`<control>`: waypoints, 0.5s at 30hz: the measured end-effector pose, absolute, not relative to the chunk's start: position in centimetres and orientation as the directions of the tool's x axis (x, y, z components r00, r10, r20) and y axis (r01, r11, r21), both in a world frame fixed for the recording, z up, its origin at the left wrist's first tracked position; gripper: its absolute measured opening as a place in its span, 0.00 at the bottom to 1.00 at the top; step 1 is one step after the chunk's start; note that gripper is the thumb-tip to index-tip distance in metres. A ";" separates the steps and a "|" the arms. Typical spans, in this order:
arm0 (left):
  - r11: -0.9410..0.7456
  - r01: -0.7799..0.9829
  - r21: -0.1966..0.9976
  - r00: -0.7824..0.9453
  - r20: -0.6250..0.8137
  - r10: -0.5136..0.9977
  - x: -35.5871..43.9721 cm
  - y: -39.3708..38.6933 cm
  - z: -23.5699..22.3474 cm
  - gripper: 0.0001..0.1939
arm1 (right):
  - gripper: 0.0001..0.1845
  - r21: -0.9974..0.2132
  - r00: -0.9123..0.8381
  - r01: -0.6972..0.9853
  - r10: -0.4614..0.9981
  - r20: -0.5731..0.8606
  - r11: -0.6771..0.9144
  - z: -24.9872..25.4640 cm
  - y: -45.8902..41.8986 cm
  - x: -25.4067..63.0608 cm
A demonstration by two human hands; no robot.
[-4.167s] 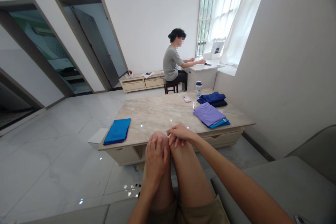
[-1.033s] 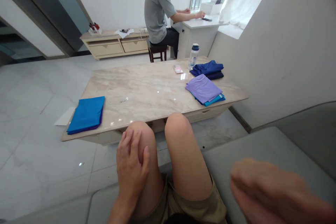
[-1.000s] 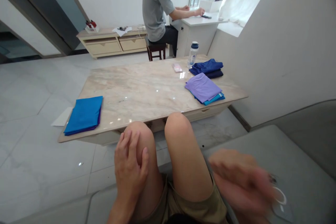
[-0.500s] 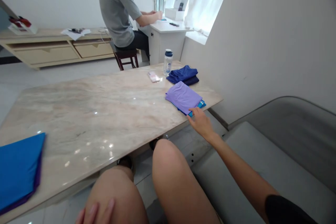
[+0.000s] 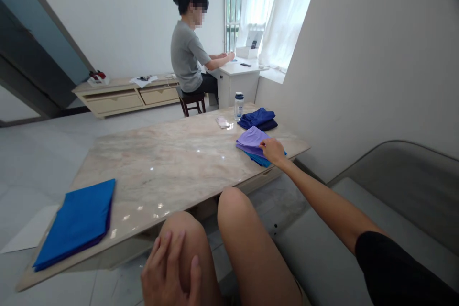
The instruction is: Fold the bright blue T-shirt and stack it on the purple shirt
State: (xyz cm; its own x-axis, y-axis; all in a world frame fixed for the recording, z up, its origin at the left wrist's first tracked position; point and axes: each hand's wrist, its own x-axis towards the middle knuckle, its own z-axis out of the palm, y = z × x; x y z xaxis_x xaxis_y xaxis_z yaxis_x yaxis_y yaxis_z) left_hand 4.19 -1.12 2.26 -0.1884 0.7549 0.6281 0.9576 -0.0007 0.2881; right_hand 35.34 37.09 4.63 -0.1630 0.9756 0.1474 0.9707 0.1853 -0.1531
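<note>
My right hand (image 5: 274,151) reaches to the far right of the marble table (image 5: 172,158) and pinches the near edge of a folded lavender cloth (image 5: 252,137). Under this lies a bright blue folded cloth (image 5: 261,160), partly covered. A dark blue cloth (image 5: 257,118), loosely bunched, sits just behind the pile. My left hand (image 5: 172,270) rests on my left knee, fingers spread, holding nothing. At the table's near left corner lies a flat folded blue cloth (image 5: 79,215) with a purple layer showing beneath it.
Behind the pile stands a clear bottle (image 5: 238,106) with a dark lid, beside a small blurred flat object (image 5: 223,122). A person in grey (image 5: 188,57) sits at a white desk (image 5: 238,81) beyond the table. A grey sofa (image 5: 322,248) is on my right.
My right hand has moved from the pile's near edge onto the lavender cloth and now grips it, its edge slightly raised. My view has tilted up, and more of my left hand shows.
</note>
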 end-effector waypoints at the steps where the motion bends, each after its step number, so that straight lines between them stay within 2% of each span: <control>1: 0.018 0.955 0.296 -0.204 0.613 0.763 4.8 -1.2 2.5 0.33 | 0.15 -0.176 -0.136 0.970 0.974 0.180 0.168 6.3 37.5 35.1; 4: 0.050 0.943 0.329 -0.244 0.580 0.777 6.1 -1.2 2.9 0.29 | 0.16 -0.379 -0.034 0.911 0.946 0.321 0.162 12.5 38.9 33.9; 6: 0.049 0.930 0.365 -0.256 0.543 0.800 6.2 -0.6 3.5 0.26 | 0.13 -0.569 0.034 0.790 0.910 0.413 0.229 17.2 39.4 32.7; 8: 0.053 0.905 0.422 -0.281 0.500 0.819 5.6 0.7 4.9 0.24 | 0.10 -0.699 0.062 0.639 0.885 0.462 0.321 22.1 39.2 31.3; 11: 0.016 0.861 0.508 -0.312 0.503 0.806 4.7 3.9 9.1 0.25 | 0.08 -0.760 -0.001 0.452 0.853 0.523 0.466 28.6 37.3 29.2; 15: -0.191 0.790 0.583 -0.261 0.601 0.755 4.8 9.1 15.7 0.37 | 0.11 -0.719 -0.144 0.316 0.780 0.609 0.620 33.1 32.9 27.3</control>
